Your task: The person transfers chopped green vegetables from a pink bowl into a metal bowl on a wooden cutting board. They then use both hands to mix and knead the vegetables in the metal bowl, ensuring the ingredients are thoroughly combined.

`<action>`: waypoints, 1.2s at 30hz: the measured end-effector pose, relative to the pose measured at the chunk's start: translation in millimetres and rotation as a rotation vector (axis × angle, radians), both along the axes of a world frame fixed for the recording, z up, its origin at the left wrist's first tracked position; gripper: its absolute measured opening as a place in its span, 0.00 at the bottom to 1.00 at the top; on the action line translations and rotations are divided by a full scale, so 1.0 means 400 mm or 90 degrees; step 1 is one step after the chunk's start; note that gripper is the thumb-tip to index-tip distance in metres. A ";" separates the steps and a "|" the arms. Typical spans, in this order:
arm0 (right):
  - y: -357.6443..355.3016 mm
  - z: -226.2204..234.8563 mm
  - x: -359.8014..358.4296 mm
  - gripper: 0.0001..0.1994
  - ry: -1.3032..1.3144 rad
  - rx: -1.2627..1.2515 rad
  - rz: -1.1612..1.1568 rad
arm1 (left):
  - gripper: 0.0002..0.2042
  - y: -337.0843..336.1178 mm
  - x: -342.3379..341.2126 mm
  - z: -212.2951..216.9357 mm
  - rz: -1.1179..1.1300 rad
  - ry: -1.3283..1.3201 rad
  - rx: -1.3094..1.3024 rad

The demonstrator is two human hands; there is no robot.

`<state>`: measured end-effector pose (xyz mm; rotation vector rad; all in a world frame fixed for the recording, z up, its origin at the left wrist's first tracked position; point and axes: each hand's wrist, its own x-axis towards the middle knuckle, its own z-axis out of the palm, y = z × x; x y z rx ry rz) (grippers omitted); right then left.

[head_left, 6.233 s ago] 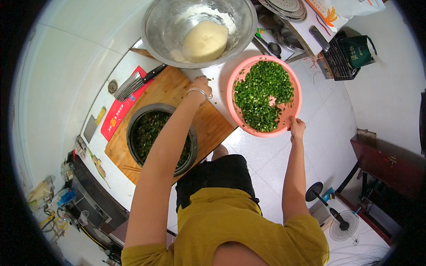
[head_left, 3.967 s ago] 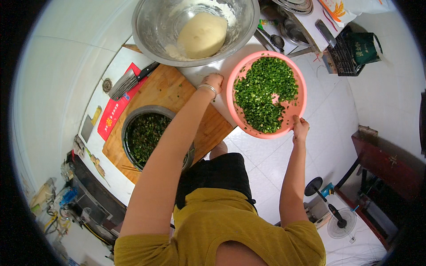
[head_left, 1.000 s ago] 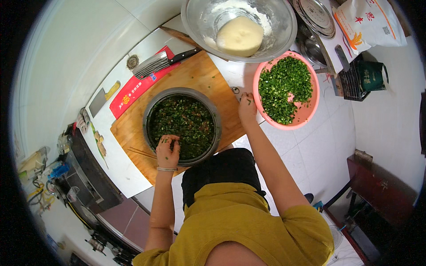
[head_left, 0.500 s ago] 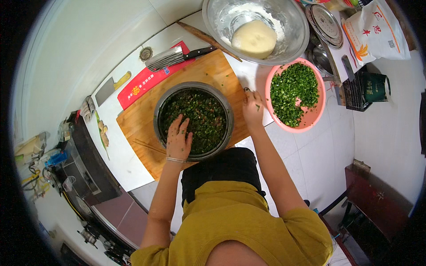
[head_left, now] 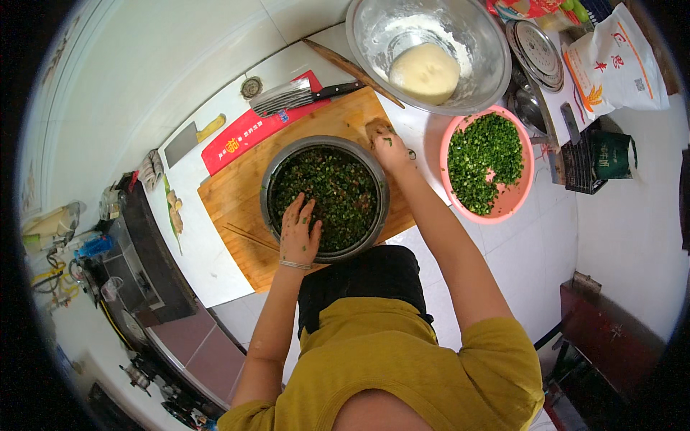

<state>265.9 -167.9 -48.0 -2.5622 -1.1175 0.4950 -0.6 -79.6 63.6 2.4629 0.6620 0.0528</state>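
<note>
A round metal bowl [head_left: 268,205] holds a dark green chopped-vegetable filling [head_left: 334,188] with small brown bits in it. My left hand [head_left: 297,237] rests in the bowl's near left side, its fingers apart on the filling, green flecks on the skin. At the bowl's right, my right hand [head_left: 390,152] is low over the wooden cutting board [head_left: 233,194]. Its fingertips meet a brownish patch [head_left: 375,129] on the board; they are too blurred to show whether they grip anything. Green bits cling to this hand too.
Behind the board lie a black-handled knife [head_left: 305,95] on a red strip [head_left: 233,140], a cleaver [head_left: 192,138] and a wooden rolling pin [head_left: 352,70]. A steel basin [head_left: 356,43] holds dough [head_left: 425,74]. At right, a pink basin [head_left: 527,169] contains chopped greens [head_left: 485,161]. Thin sticks [head_left: 248,235] lie on the board.
My right hand has moved left and away from me, from the board's right edge to near the bowl's rim. My left hand stays in the filling. The whole view has shifted slightly.
</note>
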 end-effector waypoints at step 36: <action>0.172 -0.030 0.070 0.07 -0.074 0.043 0.314 | 0.17 -0.010 -0.034 0.018 0.122 -0.074 0.014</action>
